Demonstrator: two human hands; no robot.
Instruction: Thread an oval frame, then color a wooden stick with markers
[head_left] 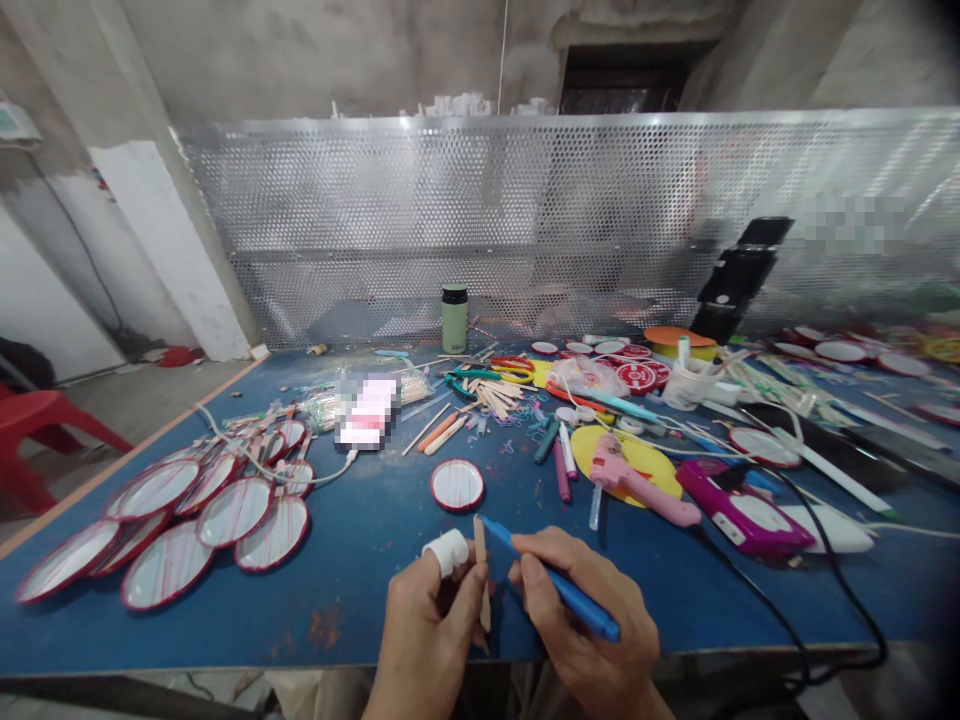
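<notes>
My left hand [439,620] pinches a flat wooden craft stick [481,560] upright near the table's front edge. White tape or bandage [448,552] wraps one of its fingers. In my right hand [589,615] is a blue marker pen [577,603], held like a writing tool, its front end close to the top of the stick. Whether the two touch, I cannot tell. Just beyond my hands a small round white disc with a red rim [457,484] lies flat on the blue table [375,560].
Several red-rimmed discs [165,575] pile up at left beside a phone [367,412] on a cable. Loose craft sticks [499,395], pliers [465,385] and a green bottle [454,320] stand farther back. To the right are a pink glue gun [630,480], a purple device [742,508] and black cables.
</notes>
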